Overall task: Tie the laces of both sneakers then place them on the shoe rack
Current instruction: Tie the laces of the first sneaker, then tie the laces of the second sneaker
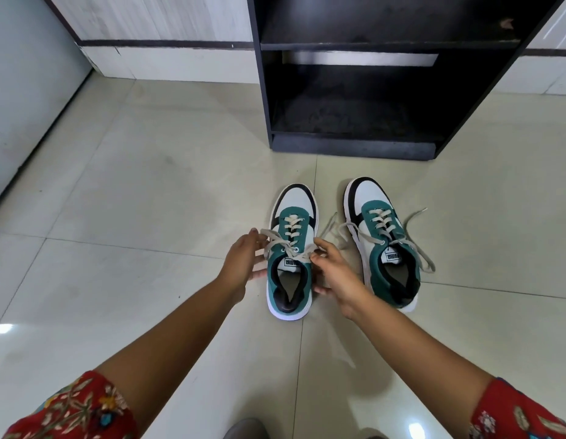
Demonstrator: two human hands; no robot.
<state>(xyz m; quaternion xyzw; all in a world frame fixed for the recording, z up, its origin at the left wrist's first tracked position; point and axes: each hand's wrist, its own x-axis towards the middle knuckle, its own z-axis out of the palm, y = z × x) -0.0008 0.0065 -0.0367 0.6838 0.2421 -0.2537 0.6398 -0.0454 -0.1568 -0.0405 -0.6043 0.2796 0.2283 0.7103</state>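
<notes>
Beige laces (276,241) of left sneaker (291,248) — one end pinched in each hand: left hand (243,259), right hand (334,274).

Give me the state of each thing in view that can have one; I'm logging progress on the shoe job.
left sneaker: upright on the floor, laces untied, one end in each hand.
right sneaker: upright on the floor, laces untied and trailing loose.
shoe rack: shelves hold no shoes.
left hand: pinching a lace end.
right hand: pinching the other lace end.
</notes>
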